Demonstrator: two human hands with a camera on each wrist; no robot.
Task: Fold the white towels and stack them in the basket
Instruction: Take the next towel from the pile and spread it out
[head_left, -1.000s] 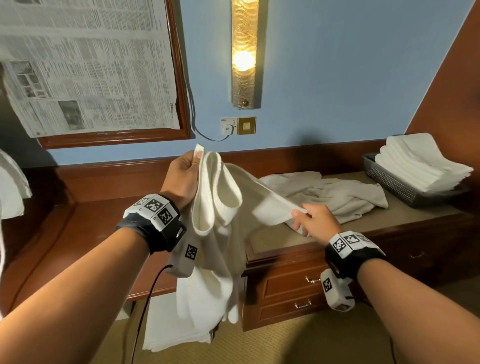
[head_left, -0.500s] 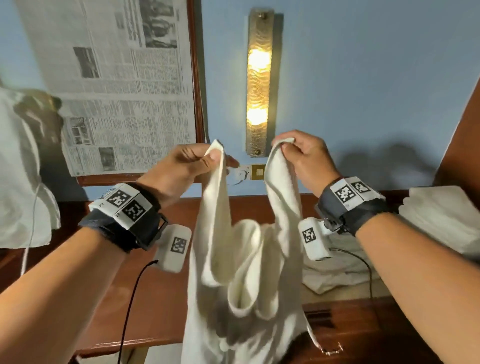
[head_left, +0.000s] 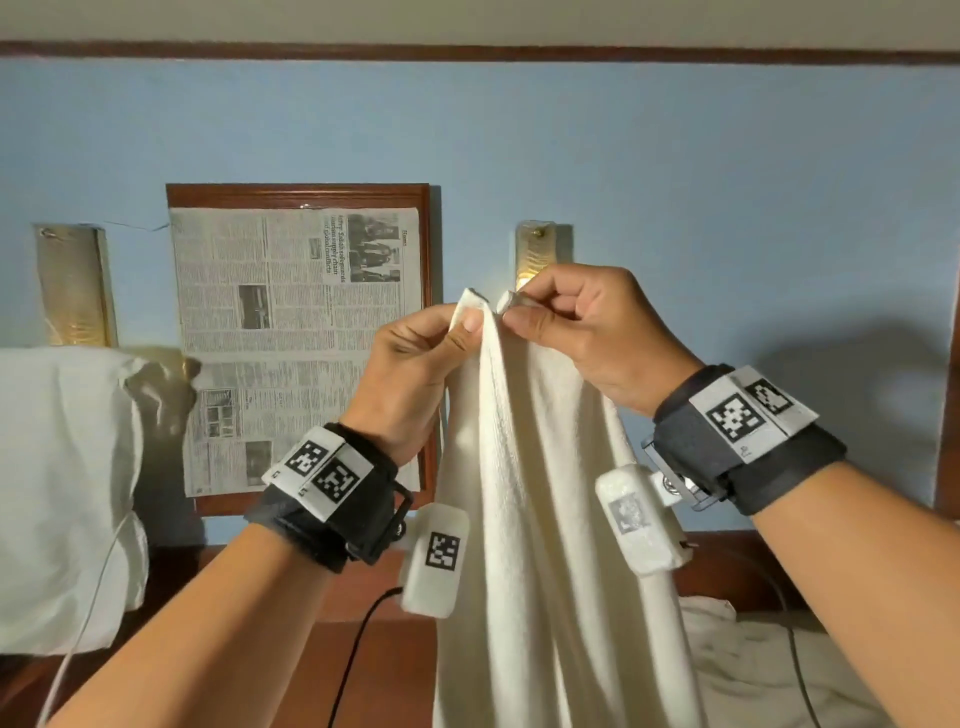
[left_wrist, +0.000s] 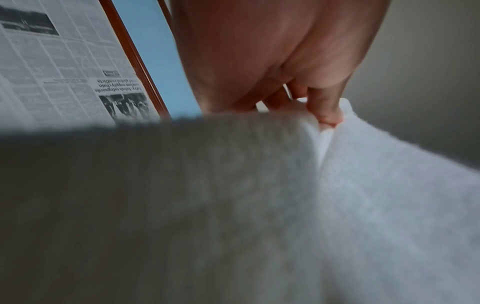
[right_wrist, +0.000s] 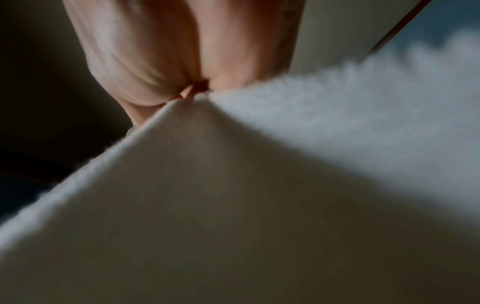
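Observation:
A white towel (head_left: 524, 519) hangs lengthwise from both my hands, raised high in front of the blue wall. My left hand (head_left: 457, 325) pinches one top corner between thumb and fingers. My right hand (head_left: 511, 312) pinches the other top corner, and the two corners almost touch. In the left wrist view the towel (left_wrist: 363, 205) fills the lower frame under my left hand (left_wrist: 324, 115). The right wrist view shows the towel (right_wrist: 259, 205) running up into my right hand (right_wrist: 192, 92). The basket is out of view.
More crumpled white towels (head_left: 769, 670) lie on the wooden dresser at the lower right. A white cloth (head_left: 67, 493) hangs at the left. A framed newspaper (head_left: 291, 343) and two wall lamps (head_left: 540, 254) are on the wall behind. A black cable (head_left: 358, 654) trails from my left wrist.
Both hands rose higher with the towel and moved together, so the two top corners now nearly meet. My head tilted up; the basket left the view.

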